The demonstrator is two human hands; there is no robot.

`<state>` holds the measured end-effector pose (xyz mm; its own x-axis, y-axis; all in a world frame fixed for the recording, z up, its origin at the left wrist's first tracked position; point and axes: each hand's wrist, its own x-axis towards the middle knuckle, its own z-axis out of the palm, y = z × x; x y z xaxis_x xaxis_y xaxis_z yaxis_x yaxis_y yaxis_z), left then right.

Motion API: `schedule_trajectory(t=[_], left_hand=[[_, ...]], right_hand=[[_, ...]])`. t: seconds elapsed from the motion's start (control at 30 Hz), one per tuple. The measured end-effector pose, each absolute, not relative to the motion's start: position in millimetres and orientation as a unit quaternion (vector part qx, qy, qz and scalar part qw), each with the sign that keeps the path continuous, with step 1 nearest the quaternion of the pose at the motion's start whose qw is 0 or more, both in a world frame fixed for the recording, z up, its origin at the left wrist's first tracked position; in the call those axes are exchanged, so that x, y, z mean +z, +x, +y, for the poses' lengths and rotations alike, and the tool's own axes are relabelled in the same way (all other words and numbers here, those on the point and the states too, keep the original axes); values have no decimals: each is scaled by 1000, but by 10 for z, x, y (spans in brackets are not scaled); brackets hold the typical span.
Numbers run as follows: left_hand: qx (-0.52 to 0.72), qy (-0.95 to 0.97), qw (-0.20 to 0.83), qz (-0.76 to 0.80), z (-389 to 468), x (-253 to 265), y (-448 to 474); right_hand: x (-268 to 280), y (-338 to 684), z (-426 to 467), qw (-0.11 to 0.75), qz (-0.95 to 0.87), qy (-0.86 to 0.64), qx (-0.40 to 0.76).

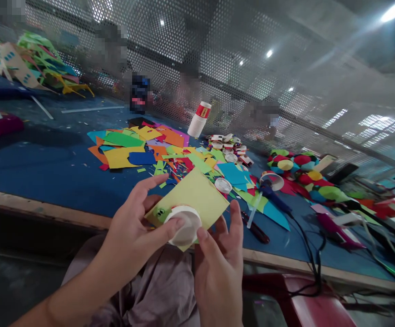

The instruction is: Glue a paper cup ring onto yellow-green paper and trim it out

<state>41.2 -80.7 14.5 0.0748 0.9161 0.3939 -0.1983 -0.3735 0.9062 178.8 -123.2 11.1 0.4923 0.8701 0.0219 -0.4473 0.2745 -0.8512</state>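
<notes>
Above my lap, both hands hold a sheet of pale yellow paper (197, 193) with a white paper cup piece (191, 222) against it. My left hand (138, 227) is closed on the left side, its thumb pressing inside the cup piece and its fingers partly behind the sheet. On the right, my right hand (219, 254) touches the cup piece's rim with the thumb, other fingers behind the paper. A small green patch with dark marks shows at the sheet's left corner. The underside of the sheet is hidden.
Coloured paper scraps (146, 145) cover the blue table (57, 168). Behind them stands a cup stack (200, 120). A glue gun (272, 197) with a cord lies to the right, near a dark-handled tool (259, 232). A red stool (316, 299) stands below the table edge.
</notes>
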Motion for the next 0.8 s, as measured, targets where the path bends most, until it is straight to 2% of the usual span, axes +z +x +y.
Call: schedule_trajectory(t=[0.1, 0.23, 0.3, 0.5, 0.8], left_hand=[[601, 590, 424, 333, -815, 103, 398], [625, 663, 222, 347, -853, 42, 362], [619, 687, 163, 344, -864, 34, 333], [577, 750, 67, 316, -857, 86, 278], [564, 756, -12, 334, -931, 94, 278]], right_hand=[[107, 1786, -1224, 766, -250, -416, 422], [81, 1799, -1240, 774, -263, -415, 398], [69, 1809, -1251, 773, -269, -414, 398], [76, 1814, -1275, 767, -289, -412, 398], [66, 1840, -1382, 772, -338, -378, 384]])
